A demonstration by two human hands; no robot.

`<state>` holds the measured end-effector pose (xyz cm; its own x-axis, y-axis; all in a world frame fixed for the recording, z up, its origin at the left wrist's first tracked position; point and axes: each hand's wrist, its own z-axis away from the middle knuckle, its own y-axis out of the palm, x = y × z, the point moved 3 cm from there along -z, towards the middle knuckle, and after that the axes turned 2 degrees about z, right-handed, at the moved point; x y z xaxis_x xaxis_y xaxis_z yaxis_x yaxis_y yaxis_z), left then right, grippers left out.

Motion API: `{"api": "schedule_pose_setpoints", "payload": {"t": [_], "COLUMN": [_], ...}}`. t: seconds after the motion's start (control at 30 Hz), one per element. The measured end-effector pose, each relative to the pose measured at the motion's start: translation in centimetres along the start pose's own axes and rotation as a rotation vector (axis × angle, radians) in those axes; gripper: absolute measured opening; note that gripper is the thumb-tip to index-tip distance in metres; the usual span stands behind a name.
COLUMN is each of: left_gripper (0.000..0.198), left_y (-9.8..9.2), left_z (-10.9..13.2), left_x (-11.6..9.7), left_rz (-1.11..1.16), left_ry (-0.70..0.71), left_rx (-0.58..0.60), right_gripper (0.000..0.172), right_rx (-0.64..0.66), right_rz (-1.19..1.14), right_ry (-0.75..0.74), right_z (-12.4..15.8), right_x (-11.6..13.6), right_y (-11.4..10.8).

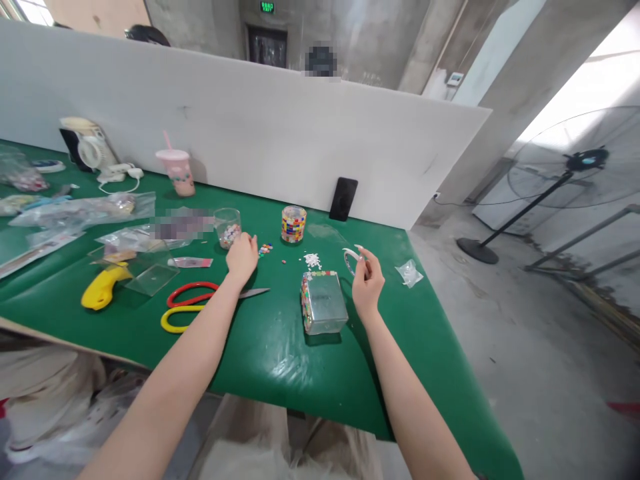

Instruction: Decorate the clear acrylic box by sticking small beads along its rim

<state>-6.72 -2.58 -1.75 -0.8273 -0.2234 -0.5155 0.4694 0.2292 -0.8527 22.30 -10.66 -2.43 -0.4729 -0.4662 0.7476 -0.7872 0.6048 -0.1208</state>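
- Right hand [367,277]: right of centre in the frame, raised above the table; thumb and fingers closed together on a white ring [348,263], probably pinched by the edge to leave its loop clear.
- Left hand [243,260]: left of centre, beside and partly in front of a clear cup [227,219]; fingers drawn together, gap slight. Anything between the fingertips: cannot tell. Contact with the cup: likewise uncertain.
- Small pieces [231,233]: inside the cup, presumably to stop scatter.
- Clear box [326,300]: just below and right of centre, on the green table [270,363], between both forearms; probably so placed for equal reach. Coloured beads along the left side and the far edge; upper face bare.
- White bits [313,259]: loose pile just above the box, apparently for easy picking.
- Coloured bits [266,249]: small scatter right of the left fingertips.
- Round container [293,225]: upper centre, upright, banded in colour; perhaps stood back for elbow room.
- Scissors [253,292]: lower left of centre, flat, partly hidden by the left forearm; seemingly laid aside.
- Phone [343,199]: upper right of centre, leaning on the white partition [250,120] for support.
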Motion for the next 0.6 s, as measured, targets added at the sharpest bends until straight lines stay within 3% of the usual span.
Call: {"api": "schedule_pose_setpoints", "payload": {"t": [0.13, 0.3, 0.43, 0.6], "left_gripper": [0.036, 0.036, 0.035, 0.032], "left_y": [0.2, 1.4, 1.1, 0.8], "left_z": [-0.8, -2.1, -2.9, -3.0], "left_x": [0.7, -0.6, -1.1, 0.0], "left_rz": [-0.148, -0.262, -0.284, -0.210], "left_ry": [-0.010, 0.113, 0.236, 0.330], "left_rx": [0.050, 0.211, 0.307, 0.366], "right_gripper": [0.029, 0.030, 0.029, 0.028], "right_rx": [0.033, 0.044, 0.058, 0.055], "right_rz": [0.019, 0.042, 0.048, 0.059], "right_ry": [0.007, 0.031, 0.035, 0.031], "right_z": [0.3, 0.6, 0.6, 0.3], "right_x": [-0.7, -1.8, -2.1, -1.9], "right_y": [0.3, 0.3, 0.2, 0.0]}}
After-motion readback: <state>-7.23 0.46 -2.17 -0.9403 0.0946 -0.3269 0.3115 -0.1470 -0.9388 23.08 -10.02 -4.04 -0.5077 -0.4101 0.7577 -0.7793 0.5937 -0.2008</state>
